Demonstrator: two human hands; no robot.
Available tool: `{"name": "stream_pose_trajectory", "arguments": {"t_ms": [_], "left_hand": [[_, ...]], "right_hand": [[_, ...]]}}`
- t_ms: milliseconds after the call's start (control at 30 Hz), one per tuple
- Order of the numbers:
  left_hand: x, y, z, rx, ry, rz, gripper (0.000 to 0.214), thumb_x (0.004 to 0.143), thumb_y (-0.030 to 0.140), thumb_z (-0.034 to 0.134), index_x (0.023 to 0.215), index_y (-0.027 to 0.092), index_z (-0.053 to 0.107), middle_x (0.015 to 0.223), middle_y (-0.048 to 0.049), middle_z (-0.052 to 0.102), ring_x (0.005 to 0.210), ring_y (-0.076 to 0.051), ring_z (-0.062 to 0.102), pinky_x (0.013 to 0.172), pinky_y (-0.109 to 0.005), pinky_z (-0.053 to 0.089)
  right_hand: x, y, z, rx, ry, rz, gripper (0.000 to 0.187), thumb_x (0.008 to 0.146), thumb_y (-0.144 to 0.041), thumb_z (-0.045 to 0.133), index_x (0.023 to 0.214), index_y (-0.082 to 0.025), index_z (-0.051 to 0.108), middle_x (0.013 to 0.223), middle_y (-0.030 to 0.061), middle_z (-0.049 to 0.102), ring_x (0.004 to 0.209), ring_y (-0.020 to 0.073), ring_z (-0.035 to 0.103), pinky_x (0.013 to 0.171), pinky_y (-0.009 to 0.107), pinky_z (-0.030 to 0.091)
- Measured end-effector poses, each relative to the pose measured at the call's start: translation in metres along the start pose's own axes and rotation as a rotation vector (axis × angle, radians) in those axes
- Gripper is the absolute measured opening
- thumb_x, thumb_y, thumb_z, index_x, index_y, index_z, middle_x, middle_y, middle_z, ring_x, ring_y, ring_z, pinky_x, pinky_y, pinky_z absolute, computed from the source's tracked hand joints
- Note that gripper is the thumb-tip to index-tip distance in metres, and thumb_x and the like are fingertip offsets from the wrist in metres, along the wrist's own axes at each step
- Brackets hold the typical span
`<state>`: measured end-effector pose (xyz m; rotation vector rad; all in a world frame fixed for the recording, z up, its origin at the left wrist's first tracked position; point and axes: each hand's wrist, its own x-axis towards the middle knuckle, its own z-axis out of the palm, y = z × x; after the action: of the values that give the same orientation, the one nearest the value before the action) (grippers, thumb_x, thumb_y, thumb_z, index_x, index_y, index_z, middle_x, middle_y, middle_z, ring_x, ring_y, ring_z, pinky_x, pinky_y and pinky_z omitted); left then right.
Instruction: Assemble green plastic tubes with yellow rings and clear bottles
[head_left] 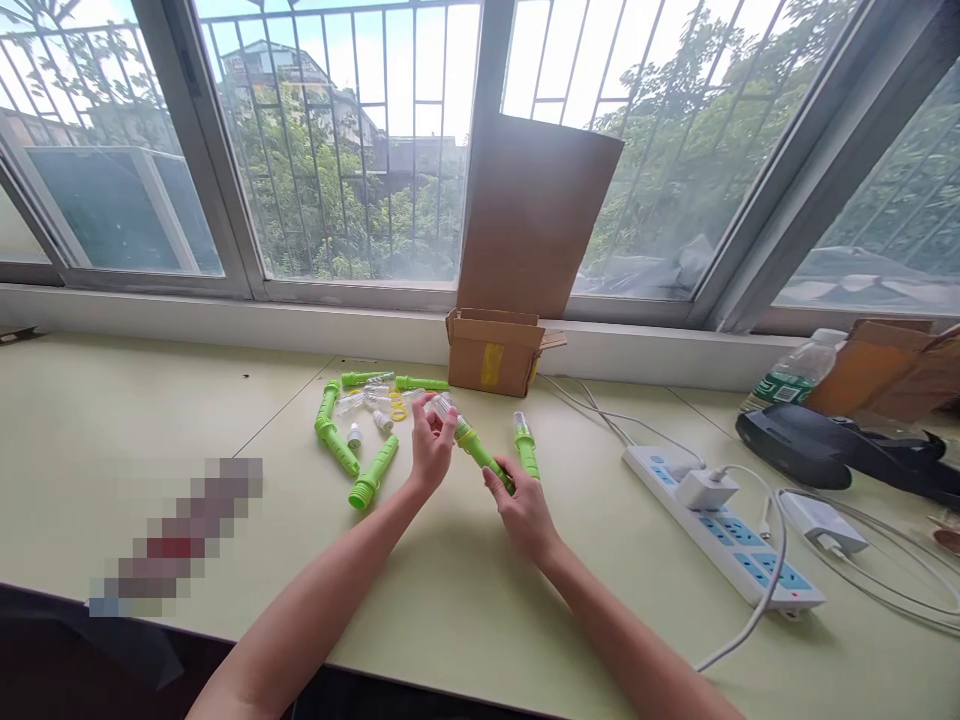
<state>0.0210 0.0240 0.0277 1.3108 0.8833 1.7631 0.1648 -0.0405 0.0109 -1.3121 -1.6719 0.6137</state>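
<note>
My left hand has its fingers closed around a clear ribbed cap. That cap is at the upper end of a green plastic tube, and I cannot tell whether it is fully seated. My right hand grips the tube's lower end, so the tube slants between both hands above the table. Just right of it lies a similar green tube with a clear cap. Left of my hands lie several green tubes, loose clear caps, yellow rings and small white-and-clear pieces.
A small cardboard box stands against the window ledge with its flap up. At right are a white power strip with cables, a white adapter, a plastic bottle and a black strapped object. A blurred patch covers something at left.
</note>
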Motion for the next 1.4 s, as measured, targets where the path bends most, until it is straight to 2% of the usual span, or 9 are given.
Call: {"name": "stream_pose_trajectory", "arguments": {"t_ms": [167,333,433,633,767,1100,1200,1333,1400], "left_hand": [[0.000,0.000,0.000,-0.004,0.000,-0.013,0.044,0.084,0.045,0.058,0.117,0.023,0.039,0.074,0.0011,0.056,0.060,-0.012,0.052,0.051,-0.020,0.043],[0.000,-0.003,0.000,-0.011,-0.029,-0.016,0.044,0.085,0.046,0.056,0.119,0.022,0.039,0.073,0.0015,0.054,0.059,-0.011,0.050,0.051,-0.020,0.044],[0.000,-0.003,0.000,-0.018,-0.042,-0.020,0.045,0.086,0.045,0.056,0.121,0.022,0.039,0.073,0.0014,0.054,0.060,-0.012,0.050,0.052,-0.021,0.044],[-0.001,0.002,0.002,-0.098,-0.023,-0.104,0.054,0.079,0.047,0.063,0.121,0.023,0.039,0.079,-0.0009,0.061,0.065,-0.013,0.057,0.059,-0.024,0.046],[0.001,0.004,0.003,-0.126,0.015,-0.163,0.062,0.074,0.046,0.071,0.121,0.021,0.040,0.081,-0.0032,0.065,0.067,-0.014,0.060,0.062,-0.026,0.046],[0.004,-0.003,-0.001,-0.185,-0.046,-0.190,0.059,0.073,0.044,0.071,0.122,0.020,0.047,0.074,-0.0002,0.063,0.063,-0.013,0.058,0.059,-0.024,0.046],[0.001,0.000,0.001,-0.190,-0.062,-0.191,0.058,0.074,0.043,0.071,0.122,0.019,0.048,0.074,-0.0008,0.063,0.066,-0.015,0.062,0.061,-0.026,0.047],[-0.003,0.007,0.006,-0.213,-0.098,-0.222,0.058,0.075,0.045,0.070,0.121,0.020,0.046,0.077,-0.0026,0.065,0.071,-0.018,0.066,0.066,-0.028,0.050],[-0.005,0.009,0.008,-0.235,-0.103,-0.242,0.061,0.072,0.046,0.072,0.120,0.020,0.046,0.077,-0.0026,0.066,0.071,-0.018,0.067,0.067,-0.029,0.051]], "right_hand": [[0.000,0.002,0.000,-0.022,-0.039,0.027,0.031,0.091,-0.046,0.040,0.081,-0.021,0.055,0.060,-0.0012,0.049,0.050,0.0150,0.042,0.050,0.027,0.029],[0.002,0.007,0.003,0.156,-0.099,0.108,0.039,0.091,-0.051,0.038,0.066,-0.021,0.046,0.057,-0.0020,0.046,0.048,0.0121,0.037,0.047,0.025,0.028],[0.003,0.008,0.004,0.233,-0.113,0.150,0.041,0.089,-0.054,0.040,0.069,-0.021,0.049,0.059,-0.0014,0.048,0.047,0.0118,0.037,0.045,0.025,0.029],[0.002,0.002,0.002,0.111,0.021,0.054,0.033,0.083,-0.051,0.053,0.085,-0.019,0.057,0.066,0.0012,0.053,0.054,0.0152,0.044,0.050,0.028,0.034],[0.001,0.002,0.003,0.129,-0.003,0.067,0.031,0.085,-0.050,0.051,0.087,-0.020,0.057,0.065,-0.0002,0.052,0.053,0.0141,0.043,0.050,0.027,0.033],[0.003,-0.006,-0.002,0.620,-0.294,0.433,0.035,0.080,-0.055,0.050,0.086,-0.021,0.049,0.059,-0.0054,0.047,0.041,0.0078,0.035,0.038,0.020,0.021],[0.000,-0.009,0.000,0.476,-0.245,0.352,0.033,0.081,-0.053,0.049,0.090,-0.022,0.049,0.058,-0.0056,0.046,0.042,0.0098,0.036,0.040,0.021,0.024],[-0.003,-0.008,0.002,-0.038,-0.054,0.073,0.026,0.082,-0.041,0.050,0.098,-0.021,0.054,0.062,-0.0010,0.052,0.051,0.0158,0.045,0.049,0.027,0.031],[-0.004,-0.007,0.002,-0.237,0.016,0.022,0.021,0.083,-0.037,0.048,0.097,-0.022,0.054,0.064,0.0009,0.055,0.053,0.0177,0.047,0.051,0.028,0.030]]}}
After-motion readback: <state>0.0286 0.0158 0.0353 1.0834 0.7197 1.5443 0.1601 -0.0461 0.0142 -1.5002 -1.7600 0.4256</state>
